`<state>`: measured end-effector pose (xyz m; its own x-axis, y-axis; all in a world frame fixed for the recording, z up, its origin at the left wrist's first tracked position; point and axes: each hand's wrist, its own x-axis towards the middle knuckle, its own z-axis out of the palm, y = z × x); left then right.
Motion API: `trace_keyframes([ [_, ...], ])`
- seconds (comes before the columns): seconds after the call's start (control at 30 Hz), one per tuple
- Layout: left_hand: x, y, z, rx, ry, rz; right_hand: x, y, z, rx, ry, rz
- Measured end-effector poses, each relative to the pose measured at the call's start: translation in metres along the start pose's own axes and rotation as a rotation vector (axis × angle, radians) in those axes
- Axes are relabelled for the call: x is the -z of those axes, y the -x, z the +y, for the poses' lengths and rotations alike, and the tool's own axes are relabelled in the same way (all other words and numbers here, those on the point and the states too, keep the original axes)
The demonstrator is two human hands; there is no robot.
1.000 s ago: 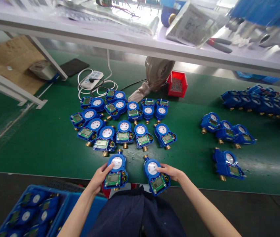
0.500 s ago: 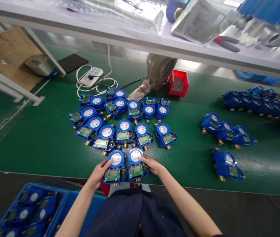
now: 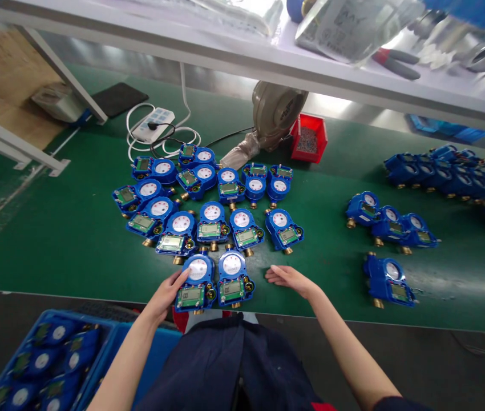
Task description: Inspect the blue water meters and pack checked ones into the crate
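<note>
left hand [image 3: 165, 295], fingers [image 3: 180, 275] spread flat on a blue water meter [image 3: 197, 268] near the desk [image 3: 54, 228] edge, not clenched; right hand [image 3: 289, 279] open, holding nothing, just beside a second meter [image 3: 231, 279]; fourteen meters [image 3: 210, 221] in the central group, four [image 3: 390, 225] loose at right; probably stiff, fairly heavy, best held by the casing [image 3: 234, 264], off the bare circuit board [image 3: 191, 297]

From where I stood, nothing could be read for certain: the water meter dials [image 3: 231, 264] and the printed plastic bag [image 3: 351, 28] were too small or blurred
</note>
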<state>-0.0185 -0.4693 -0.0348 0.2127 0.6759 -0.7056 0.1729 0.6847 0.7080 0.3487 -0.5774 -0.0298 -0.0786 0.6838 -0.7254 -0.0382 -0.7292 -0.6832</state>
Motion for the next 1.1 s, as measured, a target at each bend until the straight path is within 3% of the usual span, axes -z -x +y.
trace_keyframes([
  [0.07, 0.003, 0.002, 0.001, -0.057, -0.108, 0.075, 0.015, 0.007, 0.0, 0.015, -0.015, 0.022],
  [0.13, 0.006, 0.006, 0.002, -0.11, -0.202, 0.153, 0.011, 0.003, -0.001, 0.03, -0.019, -0.008],
  [0.33, 0.014, 0.024, 0.003, -0.161, -0.255, 0.288, -0.067, -0.043, -0.005, 0.063, -0.193, -0.222],
  [0.47, 0.017, 0.04, 0.007, -0.241, -0.239, 0.334, -0.094, -0.05, 0.001, 0.091, -0.39, -0.259],
  [0.53, 0.016, 0.048, 0.01, -0.271, -0.226, 0.356, -0.098, -0.043, 0.01, 0.101, -0.422, -0.243],
  [0.67, 0.01, 0.063, 0.014, -0.34, -0.207, 0.397, -0.102, -0.014, 0.029, -0.023, -0.596, -0.189],
  [0.8, 0.002, 0.076, 0.017, -0.412, -0.23, 0.404, -0.101, 0.031, 0.031, -0.139, -0.878, -0.267],
  [0.93, -0.008, 0.084, 0.016, -0.432, -0.233, 0.371, -0.087, 0.073, 0.018, -0.074, -1.038, -0.316],
  [1.1, -0.023, 0.089, 0.014, -0.454, -0.225, 0.306, -0.068, 0.097, 0.013, 0.032, -1.049, -0.226],
])
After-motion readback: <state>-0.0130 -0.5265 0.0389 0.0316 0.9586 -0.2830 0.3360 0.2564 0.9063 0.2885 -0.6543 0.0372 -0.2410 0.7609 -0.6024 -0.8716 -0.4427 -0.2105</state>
